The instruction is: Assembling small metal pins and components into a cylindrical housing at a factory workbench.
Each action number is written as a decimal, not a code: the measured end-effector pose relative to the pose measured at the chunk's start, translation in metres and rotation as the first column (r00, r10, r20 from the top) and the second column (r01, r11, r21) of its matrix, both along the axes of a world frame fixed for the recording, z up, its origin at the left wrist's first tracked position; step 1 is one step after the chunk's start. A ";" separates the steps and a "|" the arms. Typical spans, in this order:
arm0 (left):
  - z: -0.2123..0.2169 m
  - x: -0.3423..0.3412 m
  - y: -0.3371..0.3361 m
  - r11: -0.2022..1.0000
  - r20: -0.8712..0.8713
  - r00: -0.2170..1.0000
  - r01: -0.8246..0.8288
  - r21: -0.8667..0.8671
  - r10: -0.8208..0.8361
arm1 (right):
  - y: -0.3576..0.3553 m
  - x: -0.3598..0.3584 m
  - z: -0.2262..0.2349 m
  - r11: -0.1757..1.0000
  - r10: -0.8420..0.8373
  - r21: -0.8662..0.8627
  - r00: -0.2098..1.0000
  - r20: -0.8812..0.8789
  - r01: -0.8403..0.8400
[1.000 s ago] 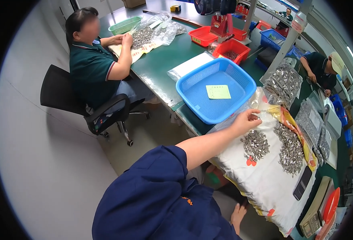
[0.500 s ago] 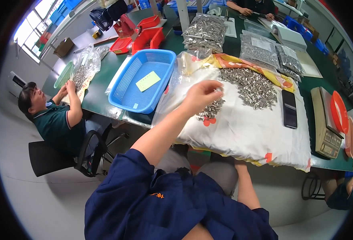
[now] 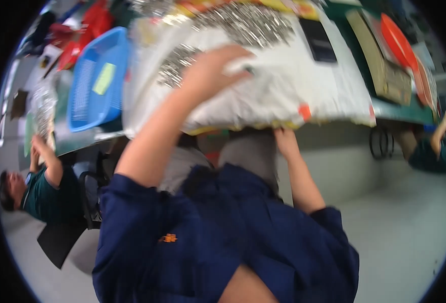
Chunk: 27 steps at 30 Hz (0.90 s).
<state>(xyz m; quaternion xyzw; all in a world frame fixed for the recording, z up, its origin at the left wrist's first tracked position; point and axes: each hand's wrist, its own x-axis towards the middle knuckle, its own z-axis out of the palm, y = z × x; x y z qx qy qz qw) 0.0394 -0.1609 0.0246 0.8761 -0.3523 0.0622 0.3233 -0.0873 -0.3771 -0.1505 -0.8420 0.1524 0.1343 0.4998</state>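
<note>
Over a white padded cloth (image 3: 278, 96) my left hand (image 3: 210, 70) hovers, thumb and fingers apart. A small dark object (image 3: 249, 69) shows at the thumb tip; blur hides its kind and whether it touches the thumb. Just left of this hand lies a small pile of short metal pieces (image 3: 175, 65), and beyond it spreads a larger heap of the same pieces (image 3: 250, 25). My right hand (image 3: 285, 140) is low at the cloth's near edge, above my lap, its fingers mostly hidden by that edge.
A blue perforated basket (image 3: 89, 96) with a yellow-green note stands left of the cloth. On the right are a black phone (image 3: 318, 40), a beige box-like device (image 3: 379, 60) and an orange-red tray (image 3: 398, 40). A seated co-worker (image 3: 51, 187) works at the left; another person (image 3: 432, 146) is at far right.
My view has tipped downward and blurred, so the table sits higher in the picture. My left hand's fingers have gone from pinched together to spread apart. My right hand stays by the cloth's edge.
</note>
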 end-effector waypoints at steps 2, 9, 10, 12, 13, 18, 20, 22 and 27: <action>0.012 -0.020 0.028 0.973 -0.207 0.978 -0.046 -0.226 -0.001 | -0.015 -0.022 0.002 0.311 -0.350 0.875 0.900 -0.258 0.372; -0.019 -0.109 0.142 0.726 -0.622 0.643 -0.145 -0.672 -0.447 | -0.019 -0.068 0.061 -0.066 -0.303 0.899 0.850 -0.431 0.433; -0.018 -0.122 0.156 0.756 -0.667 0.623 -0.180 -0.629 -0.408 | -0.021 -0.073 0.061 -0.068 -0.266 0.931 0.893 -0.362 0.358; -0.029 -0.143 0.180 0.746 -0.729 0.576 -0.282 -0.603 -0.371 | -0.016 -0.074 0.068 -0.029 -0.249 0.952 0.921 -0.301 0.304; -0.036 -0.152 0.191 0.743 -0.731 0.577 -0.294 -0.601 -0.364 | -0.011 -0.073 0.070 -0.019 -0.230 0.953 0.927 -0.298 0.301; -0.086 -0.175 0.216 0.668 -0.846 0.455 -0.542 -0.510 -0.277 | 0.028 -0.058 0.083 0.218 -0.170 0.935 0.955 -0.244 0.278; -0.108 -0.175 0.220 0.577 -0.875 0.417 -0.663 -0.477 -0.245 | 0.045 -0.051 0.084 0.296 -0.076 0.926 0.972 -0.222 0.234; -0.122 -0.180 0.232 0.483 -0.887 0.437 -0.751 -0.451 -0.148 | 0.066 -0.045 0.088 0.373 0.008 0.911 0.982 -0.191 0.174; -0.141 -0.199 0.253 0.286 -0.910 0.301 -0.933 -0.219 0.285 | 0.087 -0.037 0.085 0.524 0.148 0.847 0.971 -0.188 0.084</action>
